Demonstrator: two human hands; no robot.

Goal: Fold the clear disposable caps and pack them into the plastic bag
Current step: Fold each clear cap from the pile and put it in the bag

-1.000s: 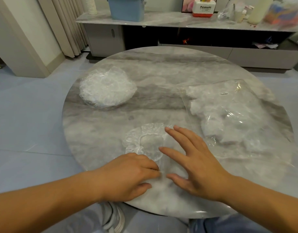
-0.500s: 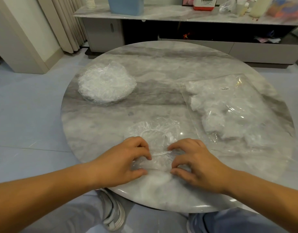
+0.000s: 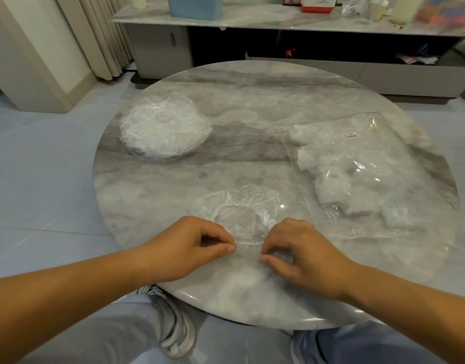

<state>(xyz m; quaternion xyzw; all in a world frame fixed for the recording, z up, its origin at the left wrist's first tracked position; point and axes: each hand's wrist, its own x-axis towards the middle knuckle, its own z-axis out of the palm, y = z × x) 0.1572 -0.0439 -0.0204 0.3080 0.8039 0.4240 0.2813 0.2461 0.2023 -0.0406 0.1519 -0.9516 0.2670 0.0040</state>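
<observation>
A single clear disposable cap point(image 3: 238, 214) lies spread on the round marble table point(image 3: 252, 106), near its front edge. My left hand point(image 3: 189, 248) pinches the cap's near edge between thumb and fingers. My right hand point(image 3: 299, 253) pinches the same edge a little to the right. A heap of loose clear caps point(image 3: 164, 127) sits at the table's left. On the right lies the clear plastic bag point(image 3: 362, 166), with several folded caps inside it.
Behind the table runs a low marble-topped cabinet point(image 3: 278, 19) with a blue box point(image 3: 195, 6), bottles and clutter on it. Curtains point(image 3: 105, 35) hang at the back left. My knees and a grey shoe point(image 3: 173, 324) are under the table's near rim.
My right hand went from flat with straight fingers to curled. Both hands drew back toward me and now pinch the cap's near edge, and the cap lies spread wider.
</observation>
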